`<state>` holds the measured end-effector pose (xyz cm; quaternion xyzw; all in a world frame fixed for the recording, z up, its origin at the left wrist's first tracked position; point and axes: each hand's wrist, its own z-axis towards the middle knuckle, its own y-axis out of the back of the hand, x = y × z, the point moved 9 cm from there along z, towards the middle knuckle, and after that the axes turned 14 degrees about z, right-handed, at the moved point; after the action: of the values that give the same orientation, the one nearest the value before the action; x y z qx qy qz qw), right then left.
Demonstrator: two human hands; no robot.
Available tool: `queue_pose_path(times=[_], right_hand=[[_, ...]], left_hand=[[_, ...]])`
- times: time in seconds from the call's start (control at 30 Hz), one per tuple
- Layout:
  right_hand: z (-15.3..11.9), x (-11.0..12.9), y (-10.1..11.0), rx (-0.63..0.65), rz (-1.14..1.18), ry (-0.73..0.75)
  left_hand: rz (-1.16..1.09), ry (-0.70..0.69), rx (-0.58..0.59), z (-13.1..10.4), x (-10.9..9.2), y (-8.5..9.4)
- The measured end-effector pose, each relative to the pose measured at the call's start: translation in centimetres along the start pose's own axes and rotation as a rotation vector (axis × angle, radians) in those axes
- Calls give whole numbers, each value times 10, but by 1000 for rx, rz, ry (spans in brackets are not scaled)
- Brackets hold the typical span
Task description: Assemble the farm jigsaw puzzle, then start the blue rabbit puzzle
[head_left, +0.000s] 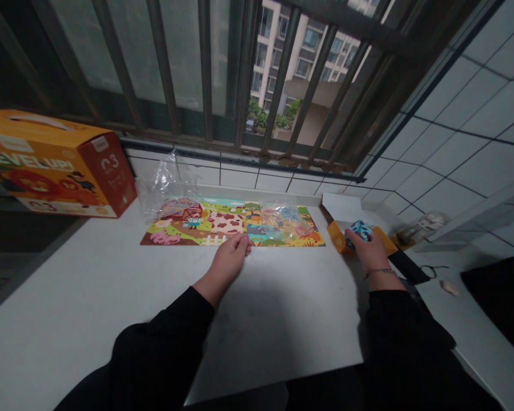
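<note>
Hands well apart; left hand (232,256) mid-frame, fingers curled in on themselves at the lower edge of the farm picture (227,224), nothing seen in its grasp; whether it presses on the card, can't tell; right hand (369,251) at right of centre, fingers closed around a blue patterned bundle (360,228), at or just above the small orange box (336,236); whether the bundle is clear of the box walls, can't tell.

Farm picture and animal picture (315,233) lie flat, edge to edge, across mid-frame; clear plastic bag (165,182) slumps over the farm picture's upper left; clear packet (282,221) rests on the animal picture.

Risks, as I judge them: a loose grip could let the bundle slip or come apart; box looks light, so a snag on its wall could drag or tip it; a sweep of the left sleeve could skid the pictures; a brush against the thin plastic could shift it or spill whatever it holds.

Edges and room: tabletop (278,308) runs pale between the forearms down to its front edge at bottom centre, the widest room for moving; wall below the window bars (205,68) stops reach at the back; big orange box (47,165) bounds the upper left; tightest at right, where small box, dark strip and tiled wall (462,137) crowd the right hand.
</note>
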<state>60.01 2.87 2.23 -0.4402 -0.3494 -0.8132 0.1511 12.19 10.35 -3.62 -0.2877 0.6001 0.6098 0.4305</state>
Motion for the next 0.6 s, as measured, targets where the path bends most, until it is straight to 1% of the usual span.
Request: queue_pose_path(times=[0.07,0.13,0.17,0.2,0.27,0.33,0.4,0.43,0.5,0.53,0.6], right_hand=[[-4,11,3,-55,-16,50],[-17,30,4,-151,-31,123],[-27,43,-2,-167,-23,166],[-39,57,-13,-147,-7,206],[-72,98,-54,34,99,368],[-113,138,-101,208,184,486],[-152,171,-148,369,229,550],[-168,183,-169,429,256,563],[-193,199,-202,544,295,564],[-201,203,-214,586,305,560],[-211,204,-229,659,313,563]], left_hand=[[5,-8,-4,0,-1,0],[4,-15,-7,0,-2,1],[2,-19,-7,0,-3,1],[-1,-24,-8,0,-5,2],[-10,-33,-14,0,-8,4],[-35,-37,-31,-1,-10,8],[-82,-33,-55,-2,-10,15],[-110,-30,-67,-2,-10,18],[-161,-20,-83,-3,-6,23],[-182,-13,-85,-3,-3,24],[-222,7,-76,-2,5,22]])
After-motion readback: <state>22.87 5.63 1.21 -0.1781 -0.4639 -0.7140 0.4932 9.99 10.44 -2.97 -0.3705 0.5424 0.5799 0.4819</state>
